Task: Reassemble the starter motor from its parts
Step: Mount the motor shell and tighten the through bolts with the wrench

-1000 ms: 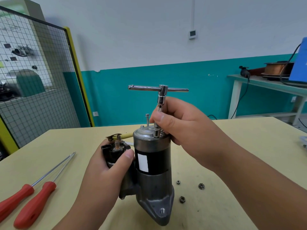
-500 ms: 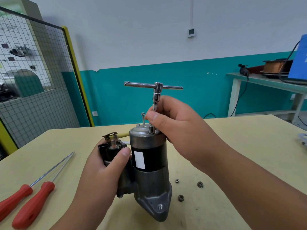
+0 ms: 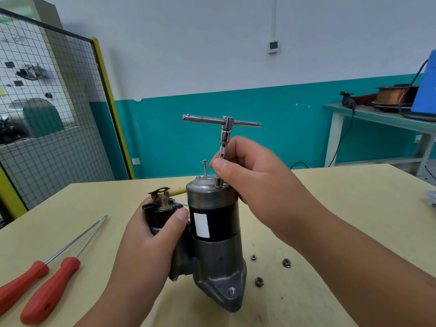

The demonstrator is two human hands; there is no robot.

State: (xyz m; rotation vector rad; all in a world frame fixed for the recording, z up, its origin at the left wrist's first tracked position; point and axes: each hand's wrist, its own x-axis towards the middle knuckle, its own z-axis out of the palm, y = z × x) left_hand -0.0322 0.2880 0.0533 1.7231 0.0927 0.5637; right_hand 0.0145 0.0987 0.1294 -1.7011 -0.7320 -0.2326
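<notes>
Now the right hand [image 3: 254,175] pinches the T-handle wrench [image 3: 223,147] shaft — driving a through-bolt.
Left hand [image 3: 155,234] wraps the starter motor [image 3: 214,223]; next, turn the crossbar above the fingers.

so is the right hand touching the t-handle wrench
Touching: the head view shows the right hand pinching the shaft of the T-handle wrench between thumb and fingers.

A workshop room. The wall [image 3: 212,55] is white above and teal below, with a small white switch box [image 3: 273,46] high up. At left stands a wire-mesh partition [image 3: 47,128] with a yellow frame. A pale yellow table [image 3: 354,199] fills the foreground. At right, a green bench [image 3: 377,116] (white legs) holds a copper wire spool [image 3: 392,95].
</notes>
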